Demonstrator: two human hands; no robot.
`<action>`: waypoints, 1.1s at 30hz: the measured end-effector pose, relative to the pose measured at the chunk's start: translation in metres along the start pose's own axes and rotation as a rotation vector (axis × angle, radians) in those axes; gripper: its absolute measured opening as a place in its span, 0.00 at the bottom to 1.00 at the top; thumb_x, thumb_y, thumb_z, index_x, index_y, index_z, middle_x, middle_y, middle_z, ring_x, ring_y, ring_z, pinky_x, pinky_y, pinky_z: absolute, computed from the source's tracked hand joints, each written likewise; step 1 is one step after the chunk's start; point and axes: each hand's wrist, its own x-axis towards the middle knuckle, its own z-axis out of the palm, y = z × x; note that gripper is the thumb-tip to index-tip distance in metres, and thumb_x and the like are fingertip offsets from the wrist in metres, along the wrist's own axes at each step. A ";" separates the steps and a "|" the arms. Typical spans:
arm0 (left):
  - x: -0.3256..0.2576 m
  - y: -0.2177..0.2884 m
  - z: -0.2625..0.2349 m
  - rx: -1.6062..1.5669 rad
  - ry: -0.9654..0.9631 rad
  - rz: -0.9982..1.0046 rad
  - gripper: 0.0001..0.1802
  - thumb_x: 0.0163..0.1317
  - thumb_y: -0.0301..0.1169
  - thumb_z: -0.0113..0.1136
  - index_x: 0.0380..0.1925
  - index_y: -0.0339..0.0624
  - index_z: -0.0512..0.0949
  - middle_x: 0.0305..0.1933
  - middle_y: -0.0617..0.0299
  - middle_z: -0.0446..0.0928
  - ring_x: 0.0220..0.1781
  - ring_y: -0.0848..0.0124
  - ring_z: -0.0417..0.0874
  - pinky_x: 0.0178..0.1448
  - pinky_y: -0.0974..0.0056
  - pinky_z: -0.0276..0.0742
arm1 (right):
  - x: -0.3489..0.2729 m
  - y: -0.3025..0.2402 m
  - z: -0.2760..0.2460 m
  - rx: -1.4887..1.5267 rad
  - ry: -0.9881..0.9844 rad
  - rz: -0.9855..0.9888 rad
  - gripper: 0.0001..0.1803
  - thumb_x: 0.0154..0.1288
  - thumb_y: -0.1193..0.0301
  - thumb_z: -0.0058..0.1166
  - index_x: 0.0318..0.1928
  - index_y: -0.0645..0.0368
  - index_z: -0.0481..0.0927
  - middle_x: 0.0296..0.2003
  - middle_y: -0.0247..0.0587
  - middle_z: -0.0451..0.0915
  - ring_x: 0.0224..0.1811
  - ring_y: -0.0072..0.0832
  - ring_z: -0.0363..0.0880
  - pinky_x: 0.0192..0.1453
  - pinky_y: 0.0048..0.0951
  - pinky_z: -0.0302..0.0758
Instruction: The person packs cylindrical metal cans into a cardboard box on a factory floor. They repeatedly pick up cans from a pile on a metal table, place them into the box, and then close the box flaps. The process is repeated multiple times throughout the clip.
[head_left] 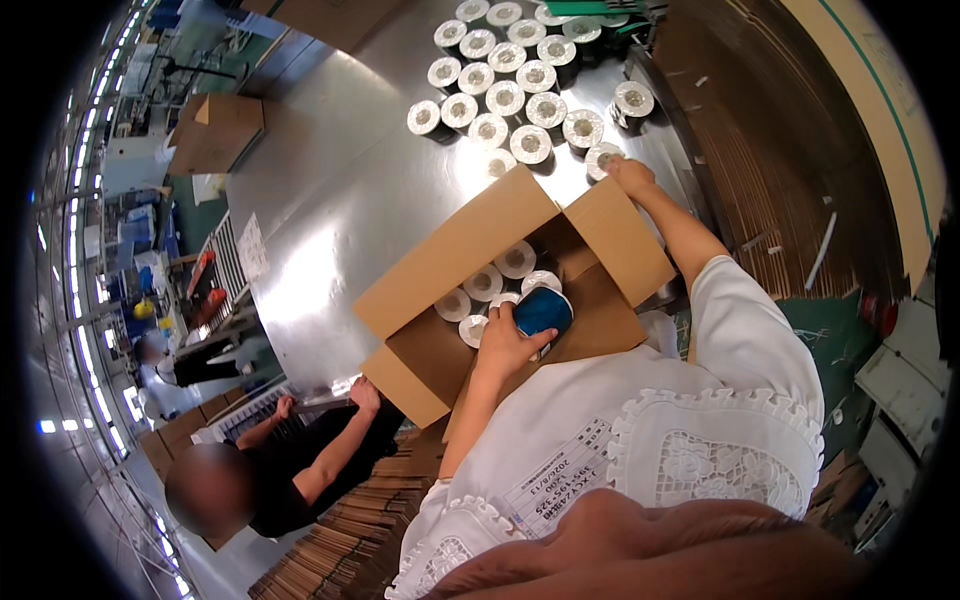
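An open cardboard box (455, 255) stands on the metal table in front of me, with several white-topped spools (483, 283) upright inside. Over the box my left hand (508, 345) grips a blue-sided spool (543, 312), thumb and fingers on its edges; it is tilted so its side shows. My right arm reaches past the box's right flap. At its end my right hand (632, 177) has its fingers on a white-topped spool (602, 160) standing at the near right of the group. Many similar spools (505, 97) stand upright at the far side.
Flat cardboard stacks (790, 130) line the right side, and folded cartons (340, 520) lie at the lower left. On the left a co-worker in black (320, 470) has one hand near a box flap. Another carton (215, 132) sits beyond the metal table (330, 210).
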 end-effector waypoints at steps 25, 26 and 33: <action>0.006 -0.065 -0.075 0.275 0.052 -0.407 0.46 0.41 0.61 0.68 0.47 0.28 0.72 0.49 0.42 0.74 0.50 0.50 0.80 0.53 0.56 0.77 | -0.136 -0.092 -0.185 0.402 0.698 -0.482 0.33 0.53 0.76 0.62 0.62 0.59 0.68 0.40 0.49 0.83 0.40 0.25 0.83 0.44 0.27 0.78; 0.007 -0.063 -0.074 0.271 0.039 -0.393 0.46 0.41 0.60 0.68 0.48 0.29 0.72 0.50 0.42 0.74 0.51 0.50 0.79 0.53 0.56 0.77 | -0.161 -0.108 -0.188 0.378 0.763 -0.688 0.30 0.52 0.75 0.65 0.58 0.62 0.71 0.37 0.44 0.83 0.37 0.25 0.82 0.41 0.26 0.78; 0.011 -0.061 -0.059 0.314 -0.099 -0.326 0.49 0.41 0.58 0.70 0.55 0.29 0.68 0.56 0.42 0.71 0.53 0.51 0.79 0.55 0.56 0.77 | -0.238 -0.196 -0.095 -0.382 -0.279 -1.159 0.33 0.49 0.75 0.57 0.58 0.68 0.65 0.26 0.43 0.79 0.27 0.39 0.80 0.27 0.35 0.76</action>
